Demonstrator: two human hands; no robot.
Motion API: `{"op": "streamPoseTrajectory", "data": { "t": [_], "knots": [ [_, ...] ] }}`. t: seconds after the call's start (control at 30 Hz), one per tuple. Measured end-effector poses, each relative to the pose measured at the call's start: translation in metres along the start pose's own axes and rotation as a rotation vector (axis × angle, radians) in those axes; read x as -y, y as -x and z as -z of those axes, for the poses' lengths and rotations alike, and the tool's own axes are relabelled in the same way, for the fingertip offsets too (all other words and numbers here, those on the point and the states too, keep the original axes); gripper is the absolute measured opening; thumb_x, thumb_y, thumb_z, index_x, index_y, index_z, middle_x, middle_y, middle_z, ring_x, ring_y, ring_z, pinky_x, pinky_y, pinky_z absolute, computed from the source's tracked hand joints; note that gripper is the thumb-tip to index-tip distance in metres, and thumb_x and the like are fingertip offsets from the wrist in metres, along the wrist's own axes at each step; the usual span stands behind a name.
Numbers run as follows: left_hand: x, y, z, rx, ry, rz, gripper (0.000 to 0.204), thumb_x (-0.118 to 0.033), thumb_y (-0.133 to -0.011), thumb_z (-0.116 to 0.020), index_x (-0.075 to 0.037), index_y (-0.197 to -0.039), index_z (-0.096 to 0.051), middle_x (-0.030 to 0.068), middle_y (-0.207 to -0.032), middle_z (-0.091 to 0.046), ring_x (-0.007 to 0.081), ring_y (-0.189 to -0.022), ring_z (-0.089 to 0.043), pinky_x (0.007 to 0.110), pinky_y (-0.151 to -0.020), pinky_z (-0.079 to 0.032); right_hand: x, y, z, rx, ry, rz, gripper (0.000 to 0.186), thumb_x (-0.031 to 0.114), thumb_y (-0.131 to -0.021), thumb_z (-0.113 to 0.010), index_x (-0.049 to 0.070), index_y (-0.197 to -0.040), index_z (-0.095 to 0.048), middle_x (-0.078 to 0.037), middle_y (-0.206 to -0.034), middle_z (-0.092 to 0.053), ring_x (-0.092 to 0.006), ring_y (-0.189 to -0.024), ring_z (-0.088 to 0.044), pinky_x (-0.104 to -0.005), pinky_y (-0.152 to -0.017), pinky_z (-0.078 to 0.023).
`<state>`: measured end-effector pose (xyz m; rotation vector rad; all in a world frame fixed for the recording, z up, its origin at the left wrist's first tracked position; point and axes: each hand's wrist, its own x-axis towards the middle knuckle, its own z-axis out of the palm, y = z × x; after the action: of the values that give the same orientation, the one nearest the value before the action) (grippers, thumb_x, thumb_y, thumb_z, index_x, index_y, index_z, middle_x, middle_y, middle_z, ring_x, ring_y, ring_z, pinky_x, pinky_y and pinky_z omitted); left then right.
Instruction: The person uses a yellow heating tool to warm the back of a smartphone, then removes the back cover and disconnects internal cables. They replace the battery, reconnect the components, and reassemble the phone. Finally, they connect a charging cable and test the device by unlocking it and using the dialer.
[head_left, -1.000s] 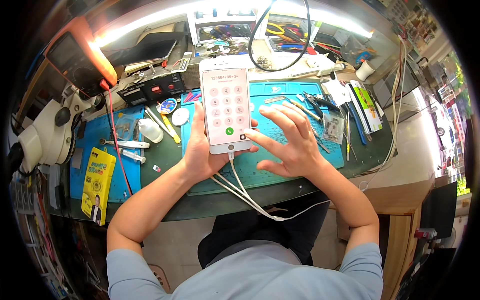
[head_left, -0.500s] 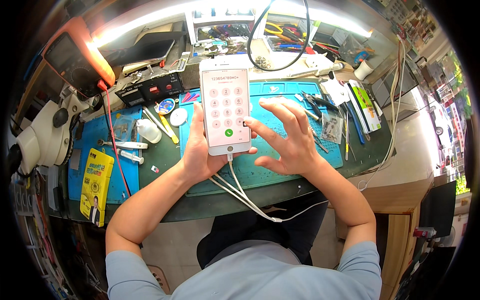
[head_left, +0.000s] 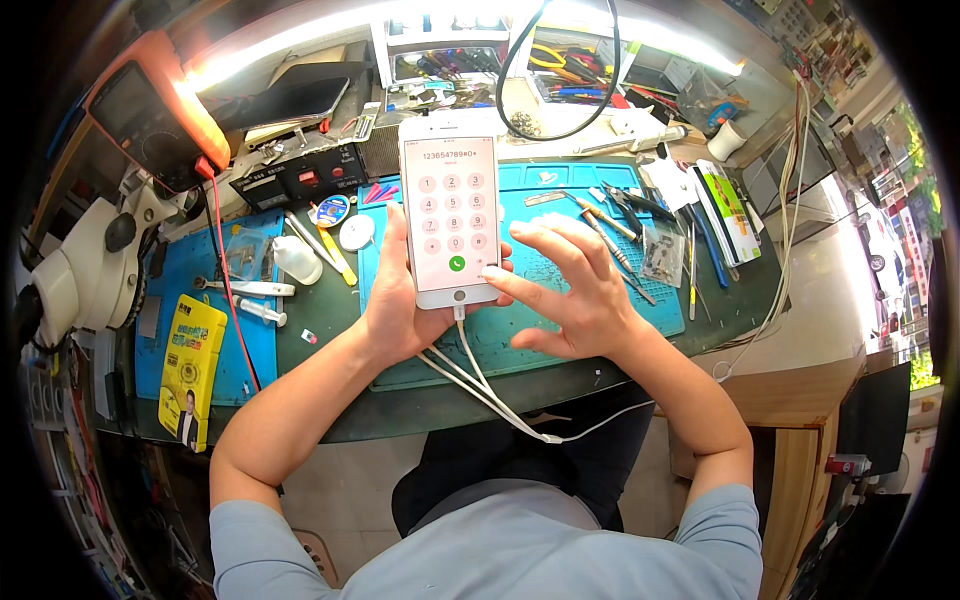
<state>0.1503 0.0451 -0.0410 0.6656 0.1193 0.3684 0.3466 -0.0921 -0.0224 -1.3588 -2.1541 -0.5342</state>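
Observation:
A white smartphone [head_left: 452, 205] stands upright in my left hand [head_left: 388, 320], whose thumb lies along its left edge and whose fingertips show at its right edge. Its lit screen shows a dial pad with a green call button. My right hand [head_left: 575, 290] is open, fingers spread, with the index fingertip at the lower right corner of the screen. Whether that fingertip touches the glass I cannot tell. A white charging cable [head_left: 473, 360] is plugged into the phone's bottom and hangs over the bench edge toward my lap.
A blue work mat [head_left: 440, 372] covers the bench. To the left are a microscope [head_left: 85, 265], an orange multimeter [head_left: 150, 115], a yellow box [head_left: 192, 370], a syringe [head_left: 262, 312] and a white bottle [head_left: 297, 258]. Pliers [head_left: 630, 212] and a screwdriver [head_left: 605, 218] lie right. A black cable loop [head_left: 500, 85] hangs behind.
My right index fingertip has moved down the screen, from the keypad's lower right key to the lower right corner. My left hand and the phone stay nearly still.

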Motion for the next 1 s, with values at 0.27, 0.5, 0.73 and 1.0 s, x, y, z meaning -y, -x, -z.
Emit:
{"op": "streamPoseTrajectory", "data": {
  "t": [0.27, 0.5, 0.73, 1.0],
  "knots": [
    [-0.001, 0.002, -0.002, -0.031, 0.014, 0.009, 0.093, -0.079, -0.100, -0.012, -0.007, -0.150, -0.045, 0.0160, -0.130, -0.064, 0.0282, -0.118, -0.065, 0.051, -0.099, -0.055, 0.005, -0.008, 0.000, 0.001, -0.111, -0.009, 0.056, 0.060, -0.089, -0.066, 0.020, -0.128, -0.070, -0.011, -0.146, -0.052, -0.0310, -0.132, -0.046, -0.0492, -0.111, -0.041],
    [-0.001, 0.002, -0.003, -0.016, 0.064, -0.003, 0.089, -0.077, -0.101, -0.012, -0.011, -0.153, -0.043, 0.0152, -0.132, -0.062, 0.0279, -0.120, -0.064, 0.050, -0.098, -0.055, -0.003, -0.017, -0.001, -0.002, 0.015, 0.008, 0.057, 0.063, -0.094, -0.057, 0.022, -0.130, -0.070, -0.014, -0.146, -0.050, -0.0325, -0.133, -0.045, -0.0490, -0.112, -0.040],
    [0.000, 0.002, 0.003, 0.020, -0.033, 0.017, 0.085, -0.075, -0.102, -0.012, -0.016, -0.156, -0.039, 0.0103, -0.139, -0.058, 0.0279, -0.123, -0.062, 0.052, -0.096, -0.055, -0.010, -0.027, -0.006, -0.034, 0.063, -0.090, 0.060, 0.066, -0.096, -0.053, 0.022, -0.132, -0.070, -0.015, -0.146, -0.049, -0.0344, -0.131, -0.045, -0.0481, -0.109, -0.042],
    [0.000, 0.002, -0.002, -0.005, 0.069, 0.006, 0.087, -0.076, -0.102, -0.011, -0.012, -0.154, -0.040, 0.0171, -0.132, -0.060, 0.0292, -0.121, -0.062, 0.052, -0.096, -0.055, -0.014, -0.019, -0.001, -0.031, 0.047, -0.035, 0.059, 0.066, -0.094, -0.054, 0.022, -0.129, -0.072, -0.015, -0.146, -0.049, -0.0328, -0.130, -0.045, -0.0470, -0.109, -0.042]
  ]
}}
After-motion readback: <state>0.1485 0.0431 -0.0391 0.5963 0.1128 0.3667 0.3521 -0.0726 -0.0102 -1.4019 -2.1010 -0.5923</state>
